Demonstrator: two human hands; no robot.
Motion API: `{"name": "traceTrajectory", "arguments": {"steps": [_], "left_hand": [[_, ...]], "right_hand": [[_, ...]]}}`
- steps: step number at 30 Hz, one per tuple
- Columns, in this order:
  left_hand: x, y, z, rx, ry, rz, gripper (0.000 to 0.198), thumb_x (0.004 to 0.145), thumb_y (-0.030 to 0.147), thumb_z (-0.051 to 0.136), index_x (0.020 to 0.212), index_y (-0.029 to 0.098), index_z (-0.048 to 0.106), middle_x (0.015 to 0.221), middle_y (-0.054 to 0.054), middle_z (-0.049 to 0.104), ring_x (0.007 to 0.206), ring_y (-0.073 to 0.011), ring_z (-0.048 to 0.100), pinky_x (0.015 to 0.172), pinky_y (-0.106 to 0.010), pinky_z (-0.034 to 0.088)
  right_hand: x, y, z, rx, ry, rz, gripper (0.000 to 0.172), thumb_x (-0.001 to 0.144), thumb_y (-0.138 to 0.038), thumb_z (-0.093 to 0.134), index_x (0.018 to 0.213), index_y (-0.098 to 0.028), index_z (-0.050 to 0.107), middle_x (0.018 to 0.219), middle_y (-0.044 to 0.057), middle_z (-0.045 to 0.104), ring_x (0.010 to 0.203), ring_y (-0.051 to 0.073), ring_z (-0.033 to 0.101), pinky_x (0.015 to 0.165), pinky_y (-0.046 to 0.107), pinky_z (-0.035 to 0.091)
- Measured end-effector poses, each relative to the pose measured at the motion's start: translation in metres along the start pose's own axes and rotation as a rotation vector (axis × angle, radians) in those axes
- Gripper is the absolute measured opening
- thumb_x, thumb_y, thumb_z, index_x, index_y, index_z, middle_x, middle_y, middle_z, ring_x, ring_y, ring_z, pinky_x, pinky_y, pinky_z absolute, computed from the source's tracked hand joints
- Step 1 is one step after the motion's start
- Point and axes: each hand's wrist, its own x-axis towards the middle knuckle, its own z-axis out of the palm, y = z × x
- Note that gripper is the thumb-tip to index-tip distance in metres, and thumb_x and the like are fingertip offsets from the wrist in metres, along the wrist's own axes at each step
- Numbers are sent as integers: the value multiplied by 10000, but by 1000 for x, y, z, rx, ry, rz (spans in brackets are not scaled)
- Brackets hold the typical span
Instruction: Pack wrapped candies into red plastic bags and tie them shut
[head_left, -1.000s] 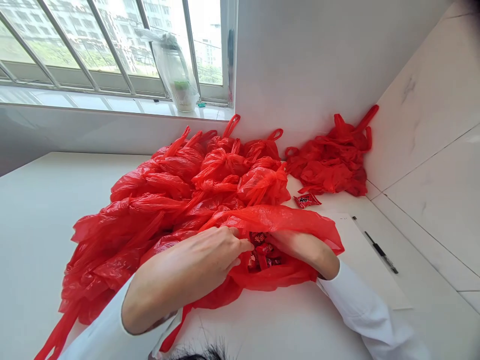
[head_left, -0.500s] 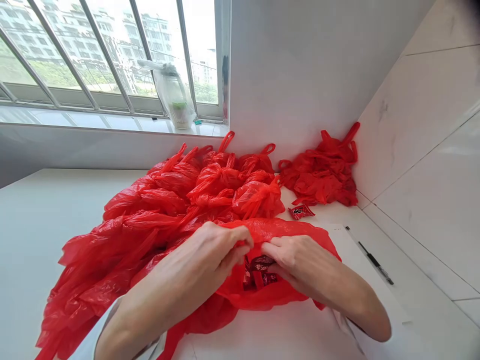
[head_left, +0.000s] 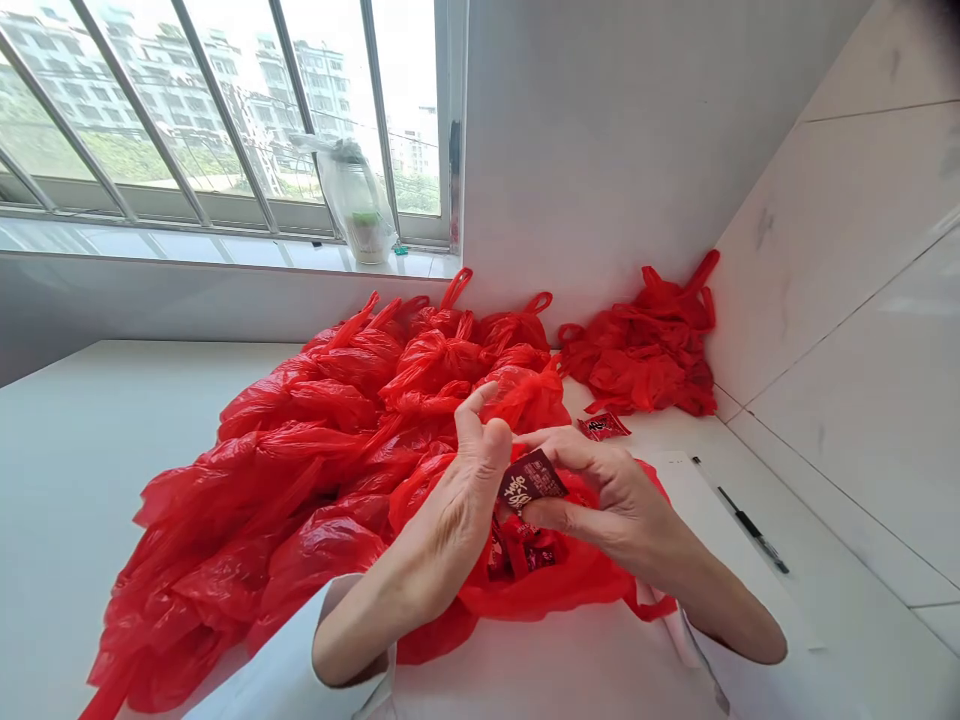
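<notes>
A small dark maroon packet [head_left: 532,478] with pale lettering is pinched between the thumb and fingers of my right hand [head_left: 611,490]. Beside its left edge, my left hand [head_left: 469,490] is raised with thumb and forefinger apart; its other fingers are mostly hidden. Whether the left hand touches the packet I cannot tell. Under both hands lies an opened red plastic bag [head_left: 551,598], with several small red and dark packets [head_left: 538,552] visible inside. Another red packet [head_left: 604,427] rests on the white table behind my right hand.
Several filled, knotted red bags [head_left: 322,400] are heaped to the left and behind. A pile of limp red bags [head_left: 645,340] sits in the corner by the tiled wall. On the right lie paper [head_left: 705,500] and a black pen [head_left: 752,527]. A bagged cup [head_left: 364,215] stands on the windowsill.
My hands have let go of the bag's rim. The right hand has brought up the maroon packet, and the left has turned upright with its fingers raised.
</notes>
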Motion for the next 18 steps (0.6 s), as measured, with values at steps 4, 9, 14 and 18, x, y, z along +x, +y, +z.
{"name": "traceTrajectory", "arguments": {"steps": [4, 9, 14, 18], "left_hand": [[1, 6, 0, -84, -40, -46, 523, 1007, 533, 165, 1482, 315, 143, 1188, -69, 596, 950, -182, 656, 790, -321, 553], [-1, 13, -4, -12, -83, -23, 435, 1022, 486, 165, 1420, 336, 258, 1166, -35, 601, 978, -184, 636, 848, -365, 534], [1, 15, -16, 393, -13, 175, 187, 989, 381, 426, 1040, 301, 587, 1127, 0, 583, 1066, -198, 550, 928, -391, 485], [4, 3, -26, 770, -99, 303, 173, 916, 241, 544, 797, 229, 670, 1397, -60, 454, 1380, -346, 274, 1049, -543, 398]], "right_hand": [[-3, -2, 9, 87, 71, -43, 83, 808, -236, 709, 875, -244, 661, 1018, 4, 683, 1002, 175, 626, 901, 322, 506], [-7, -9, -2, 89, 231, 10, 106, 780, -228, 695, 842, -240, 611, 828, -17, 656, 712, 136, 626, 652, 269, 540], [-10, 4, -65, -149, 714, -7, 186, 735, -348, 717, 833, -252, 591, 770, -11, 626, 671, 150, 578, 619, 296, 504], [-9, 39, -117, -499, 695, 187, 356, 686, -420, 742, 972, -244, 625, 909, 27, 679, 783, 201, 628, 731, 363, 493]]}}
